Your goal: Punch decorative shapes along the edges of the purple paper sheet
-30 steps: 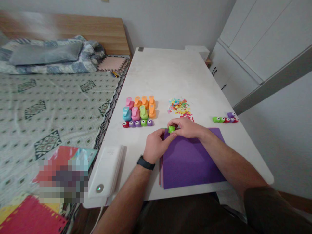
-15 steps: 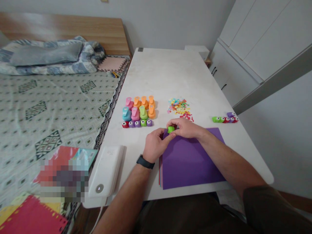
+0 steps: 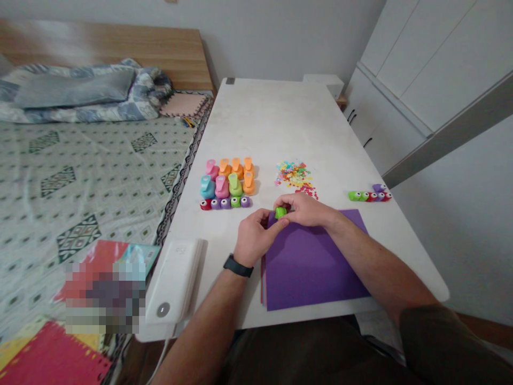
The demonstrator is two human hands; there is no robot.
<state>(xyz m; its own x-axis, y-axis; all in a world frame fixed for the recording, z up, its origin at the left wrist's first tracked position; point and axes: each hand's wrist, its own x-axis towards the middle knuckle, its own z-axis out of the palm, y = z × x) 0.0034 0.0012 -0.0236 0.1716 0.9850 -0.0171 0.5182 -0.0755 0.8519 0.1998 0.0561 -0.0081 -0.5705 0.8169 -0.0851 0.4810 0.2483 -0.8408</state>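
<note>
Green punch (image 3: 280, 213) in right hand's (image 3: 308, 210) grip, left hand's (image 3: 254, 236) grip unclear, confetti (image 3: 294, 174) just beyond

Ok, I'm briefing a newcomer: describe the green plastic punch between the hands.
On the long white table, find the purple paper sheet. At its far left corner, the small green plastic punch is between the bare left hand and right hand. Only it is handheld; other colourful plastic punches sit in groups.

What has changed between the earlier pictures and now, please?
Nothing visibly moved, was grasped or released; only the green light on the white device is gone. The left hand and right hand stayed at the green punch, the purple sheet and paper scraps as before.
</note>
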